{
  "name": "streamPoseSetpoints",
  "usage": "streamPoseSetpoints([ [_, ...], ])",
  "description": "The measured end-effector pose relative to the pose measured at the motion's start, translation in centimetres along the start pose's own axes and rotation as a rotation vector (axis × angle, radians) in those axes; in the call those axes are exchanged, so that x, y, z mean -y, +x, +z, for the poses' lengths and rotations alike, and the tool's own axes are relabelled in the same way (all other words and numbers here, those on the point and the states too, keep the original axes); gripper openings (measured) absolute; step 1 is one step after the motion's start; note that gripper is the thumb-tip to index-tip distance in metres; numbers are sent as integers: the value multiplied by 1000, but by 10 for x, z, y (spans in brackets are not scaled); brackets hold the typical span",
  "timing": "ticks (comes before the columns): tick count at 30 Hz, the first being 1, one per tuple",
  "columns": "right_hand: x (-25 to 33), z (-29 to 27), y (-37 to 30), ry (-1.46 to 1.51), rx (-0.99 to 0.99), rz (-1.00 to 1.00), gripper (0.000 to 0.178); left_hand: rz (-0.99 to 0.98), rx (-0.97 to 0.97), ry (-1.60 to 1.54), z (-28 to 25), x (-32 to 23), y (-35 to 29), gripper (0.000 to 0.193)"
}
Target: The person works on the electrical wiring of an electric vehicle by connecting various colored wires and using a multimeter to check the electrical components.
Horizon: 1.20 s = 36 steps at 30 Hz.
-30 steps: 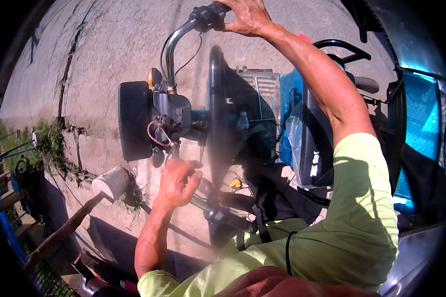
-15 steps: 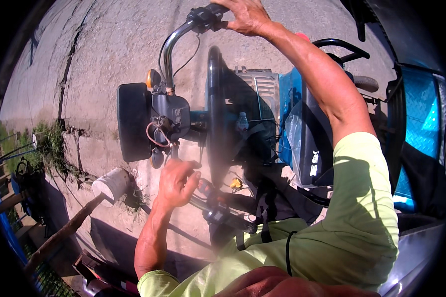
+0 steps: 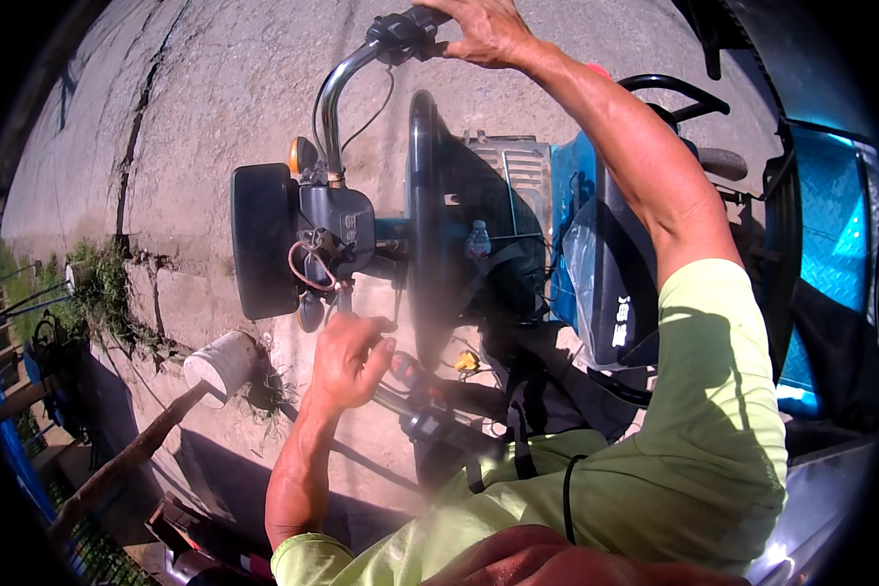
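Note:
My left hand point(image 3: 350, 363) is closed around the handlebar close to its centre, below the dark head unit point(image 3: 337, 225). Its fingers curl over the bar and hide that stretch. My right hand point(image 3: 488, 34) grips the black handlebar grip point(image 3: 430, 18) at the far end, and the top of the picture cuts off part of it. Between them runs the curved chrome handlebar point(image 3: 334, 107). A bare near grip point(image 3: 479, 444) points toward my body. A reddish cord point(image 3: 308, 266) loops beside the head unit.
A dark front panel point(image 3: 264, 242), an orange indicator point(image 3: 301, 154) and a black hoop bar point(image 3: 422, 195) surround the handlebar. A plastic bottle point(image 3: 478, 239) lies in the blue vehicle's footwell. At left, a white bucket point(image 3: 220, 366) sits with a wooden pole point(image 3: 132, 464) by cracked concrete.

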State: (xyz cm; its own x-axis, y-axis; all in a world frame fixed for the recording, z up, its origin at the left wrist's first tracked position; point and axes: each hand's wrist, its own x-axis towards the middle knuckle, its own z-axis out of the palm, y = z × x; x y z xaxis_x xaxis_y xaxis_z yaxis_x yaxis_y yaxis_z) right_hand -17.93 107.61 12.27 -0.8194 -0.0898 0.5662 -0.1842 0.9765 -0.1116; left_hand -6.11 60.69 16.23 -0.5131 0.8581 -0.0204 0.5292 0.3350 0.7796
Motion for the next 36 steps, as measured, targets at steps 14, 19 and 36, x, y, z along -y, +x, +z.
streamPoseSetpoints([
  [14,4,-2,-2,-73,-209,-79,53,-4,9,11,-1,1,0,19],
  [19,3,-5,-1,-41,-56,-82,47,-7,8,3,-2,-1,1,19],
  [36,-3,3,-6,28,-42,-6,40,1,7,5,-1,0,0,19],
])
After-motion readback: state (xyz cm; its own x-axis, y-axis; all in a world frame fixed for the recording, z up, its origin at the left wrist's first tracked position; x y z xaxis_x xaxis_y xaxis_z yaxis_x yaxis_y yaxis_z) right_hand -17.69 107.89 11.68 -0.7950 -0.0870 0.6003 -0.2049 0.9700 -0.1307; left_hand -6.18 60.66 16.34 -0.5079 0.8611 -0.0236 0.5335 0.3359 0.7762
